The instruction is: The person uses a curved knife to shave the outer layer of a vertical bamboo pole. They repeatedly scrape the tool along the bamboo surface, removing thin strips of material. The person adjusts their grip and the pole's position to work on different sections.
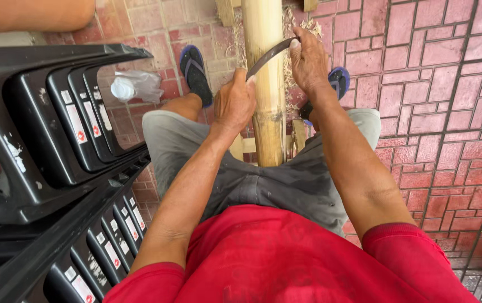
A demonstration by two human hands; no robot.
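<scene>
Left hand [233,102] and right hand [307,60] each fisted on an end of the curved blade [268,55] laid across the bamboo pole [264,84] at 12 o'clock, between the knees; risk: blade skips off a node toward the thighs.

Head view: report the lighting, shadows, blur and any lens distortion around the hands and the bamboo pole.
Head view: soft, even daylight, no hard shadows or glare; left hand, right hand, curved blade and bamboo pole are sharp; wide-angle lens stretches the stacked black plastic chairs and red shirt at the edges.
</scene>
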